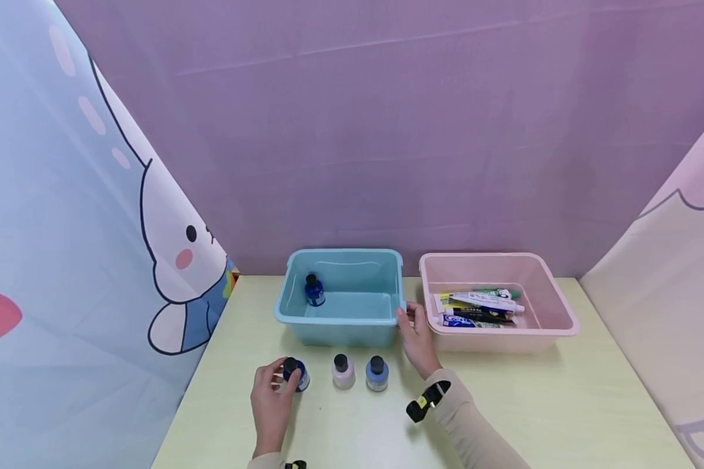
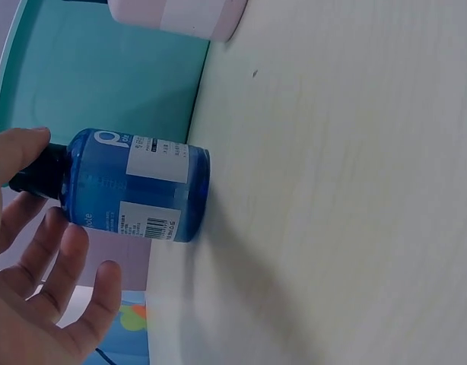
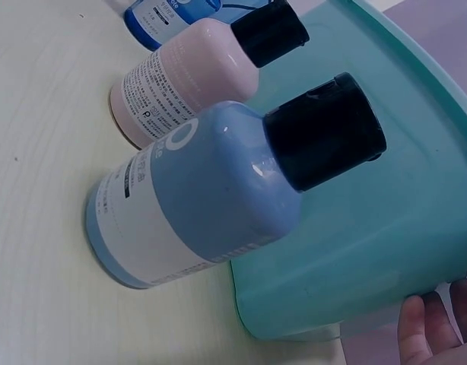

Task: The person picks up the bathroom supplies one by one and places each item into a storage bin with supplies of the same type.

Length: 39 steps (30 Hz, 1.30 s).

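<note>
My left hand (image 1: 272, 404) pinches the black cap of a dark blue bottle (image 2: 138, 186), which stands upright at the left of a row on the table. Beside it stand a pale pink bottle (image 1: 343, 372) and a light blue bottle (image 3: 195, 198), both black-capped. Behind the row is a teal plastic bin (image 1: 346, 332) with another dark blue bottle (image 1: 314, 291) inside, near its left wall. At the bin's front right corner, my right hand (image 1: 418, 342) holds the rim; part of its grip is hidden.
To the right of the teal bin sits a pink bin (image 1: 504, 341) containing several toothpaste tubes (image 1: 484, 301). A purple cloth (image 1: 416, 130) hangs behind the pale table (image 1: 592, 404), with printed cloths at both sides.
</note>
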Motion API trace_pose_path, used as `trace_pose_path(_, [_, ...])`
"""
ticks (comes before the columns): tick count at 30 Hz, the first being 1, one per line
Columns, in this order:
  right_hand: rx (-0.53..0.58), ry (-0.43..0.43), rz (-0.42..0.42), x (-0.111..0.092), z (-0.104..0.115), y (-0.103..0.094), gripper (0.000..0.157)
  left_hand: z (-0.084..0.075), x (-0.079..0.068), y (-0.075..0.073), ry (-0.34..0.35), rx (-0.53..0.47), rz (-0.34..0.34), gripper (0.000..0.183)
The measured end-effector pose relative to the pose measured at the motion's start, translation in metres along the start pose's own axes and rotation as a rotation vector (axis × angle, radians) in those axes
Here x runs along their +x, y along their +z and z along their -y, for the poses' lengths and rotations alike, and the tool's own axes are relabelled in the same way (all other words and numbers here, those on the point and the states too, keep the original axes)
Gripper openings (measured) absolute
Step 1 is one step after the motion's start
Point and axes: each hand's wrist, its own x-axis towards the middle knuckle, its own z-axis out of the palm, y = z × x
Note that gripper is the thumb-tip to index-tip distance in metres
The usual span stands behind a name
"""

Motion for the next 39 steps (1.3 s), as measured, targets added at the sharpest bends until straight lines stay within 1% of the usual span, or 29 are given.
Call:
trace_pose_path(5, [-0.015,0.023,0.0,-0.003,0.0,-0.001,0.054,0.002,0.0,0.001,0.013,0.064,0.0,0.037])
trace_pose_path(9, [-0.016,0.022,-0.004,-0.004,0.0,-0.001,0.054,0.002,0.0,0.002,0.035,0.1,0.003,0.037])
trace_pose_path(15, [-0.008,0.007,-0.009,-0.001,0.0,-0.001,0.054,0.001,0.003,0.0,0.07,0.127,-0.004,0.036])
trace_pose_path(21, [-0.026,0.031,-0.008,-0.004,-0.002,0.0,0.051,0.002,0.002,-0.004,0.09,0.157,0.001,0.036])
trace_pose_path(25, [-0.022,0.04,-0.003,-0.003,-0.002,0.0,0.051,-0.003,0.004,-0.008,0.106,0.165,0.005,0.037])
trace_pose_path(27, [-0.013,0.054,0.012,-0.004,0.006,-0.002,0.049,-0.007,0.006,-0.009,0.119,0.166,0.001,0.038])
trace_pose_path(31, [-0.01,0.06,0.024,-0.003,0.009,-0.003,0.048,-0.015,0.011,-0.012,0.153,0.153,-0.005,0.039])
trace_pose_path(35, [-0.03,0.025,0.003,0.0,0.0,-0.002,0.054,-0.021,0.017,-0.015,0.185,0.126,0.006,0.039])
trace_pose_path(39, [-0.029,0.011,-0.007,0.0,-0.001,-0.001,0.055,-0.027,0.02,-0.017,0.2,0.11,0.017,0.04])
